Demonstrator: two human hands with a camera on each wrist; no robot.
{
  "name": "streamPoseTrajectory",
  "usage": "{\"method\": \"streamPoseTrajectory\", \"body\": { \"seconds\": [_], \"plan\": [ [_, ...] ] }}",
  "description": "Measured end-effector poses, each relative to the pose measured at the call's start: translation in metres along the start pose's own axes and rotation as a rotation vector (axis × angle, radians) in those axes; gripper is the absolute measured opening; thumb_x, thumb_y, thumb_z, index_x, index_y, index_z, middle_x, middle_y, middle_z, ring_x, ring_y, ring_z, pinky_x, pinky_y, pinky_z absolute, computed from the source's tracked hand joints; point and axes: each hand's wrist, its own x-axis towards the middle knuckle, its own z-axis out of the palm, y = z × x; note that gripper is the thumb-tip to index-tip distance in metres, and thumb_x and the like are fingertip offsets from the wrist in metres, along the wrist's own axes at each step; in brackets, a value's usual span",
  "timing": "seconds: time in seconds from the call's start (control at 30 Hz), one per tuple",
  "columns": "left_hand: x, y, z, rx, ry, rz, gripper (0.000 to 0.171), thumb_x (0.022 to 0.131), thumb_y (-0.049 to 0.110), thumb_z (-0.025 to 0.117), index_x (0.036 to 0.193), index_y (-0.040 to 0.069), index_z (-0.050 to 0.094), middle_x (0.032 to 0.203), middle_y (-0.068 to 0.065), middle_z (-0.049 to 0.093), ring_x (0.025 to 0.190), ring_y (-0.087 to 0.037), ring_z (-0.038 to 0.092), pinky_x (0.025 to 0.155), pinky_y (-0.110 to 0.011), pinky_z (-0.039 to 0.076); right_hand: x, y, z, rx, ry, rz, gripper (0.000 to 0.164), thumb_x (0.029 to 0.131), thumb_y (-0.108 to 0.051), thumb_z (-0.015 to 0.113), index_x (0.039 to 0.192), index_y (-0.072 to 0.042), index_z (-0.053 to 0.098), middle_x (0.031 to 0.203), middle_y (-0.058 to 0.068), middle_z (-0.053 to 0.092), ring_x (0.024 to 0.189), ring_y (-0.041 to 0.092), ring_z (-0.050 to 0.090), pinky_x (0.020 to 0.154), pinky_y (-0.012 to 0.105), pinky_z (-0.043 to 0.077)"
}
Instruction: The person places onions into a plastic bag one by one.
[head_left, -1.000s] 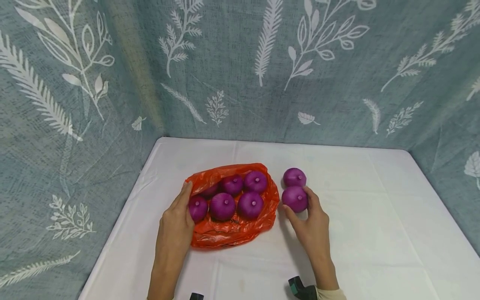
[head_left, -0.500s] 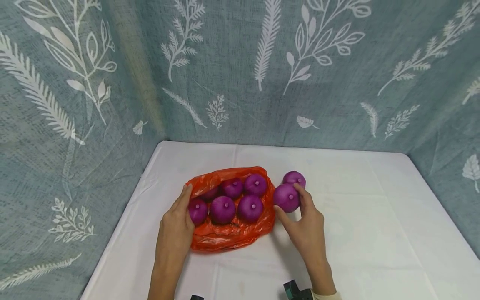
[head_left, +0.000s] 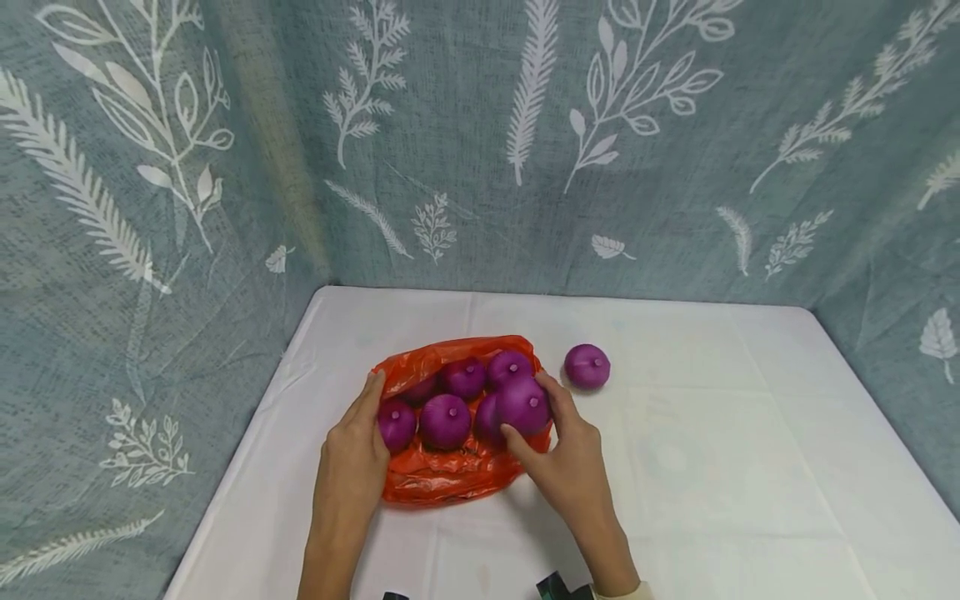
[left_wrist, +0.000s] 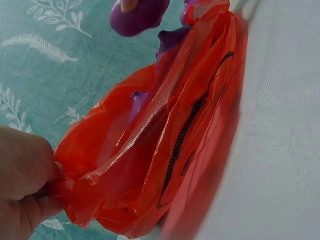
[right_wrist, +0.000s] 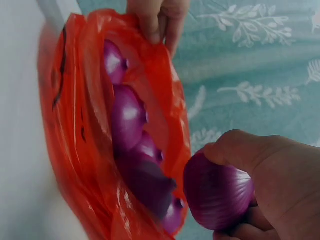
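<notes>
A red plastic bag point(head_left: 431, 490) lies on the table with its mouth spread, several purple onions point(head_left: 446, 422) inside. My left hand point(head_left: 351, 454) pinches the bag's left rim; the left wrist view shows the plastic bunched between thumb and fingers point(left_wrist: 50, 172). Over the right part of the bag, my right hand point(head_left: 573, 462) grips another purple onion point(head_left: 523, 404) between thumb and fingers. In the head view this held onion partly covers one in the bag. The right wrist view shows the held onion point(right_wrist: 215, 192) apart from the onions in the bag point(right_wrist: 127, 120).
One loose purple onion point(head_left: 587, 367) sits on the white-covered table point(head_left: 720, 467), right of the bag. A blue-green leaf-patterned cloth point(head_left: 465, 125) hangs behind the table and at its sides.
My right hand has carried its onion leftward from beside the loose onion to over the bag. My left hand has kept its hold on the rim.
</notes>
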Motion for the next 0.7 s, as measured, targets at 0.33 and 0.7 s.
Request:
{"method": "streamPoseTrajectory", "body": {
  "seconds": [0.33, 0.7],
  "plan": [
    [-0.001, -0.001, 0.000, 0.006, -0.001, 0.008, 0.065, 0.096, -0.018, 0.063, 0.156, 0.002, 0.050, 0.155, -0.020, 0.054, 0.138, -0.039, 0.057, 0.106, -0.052, 0.052, -0.002, -0.011, 0.014, -0.020, -0.053, -0.034, 0.079, 0.085, -0.024, 0.092, 0.154, -0.020, 0.055, 0.136, 0.007, 0.072, 0.119, 0.024, 0.072, 0.096, 0.041, 0.062],
    [-0.001, -0.004, 0.000, 0.005, -0.005, 0.019, 0.064, 0.096, -0.016, 0.064, 0.156, 0.002, 0.051, 0.153, -0.021, 0.056, 0.137, -0.040, 0.058, 0.104, -0.053, 0.052, -0.006, -0.025, 0.035, 0.025, -0.231, -0.104, 0.078, 0.088, -0.033, 0.089, 0.156, -0.030, 0.050, 0.141, 0.000, 0.069, 0.125, 0.015, 0.068, 0.100, 0.035, 0.060]
  ]
}}
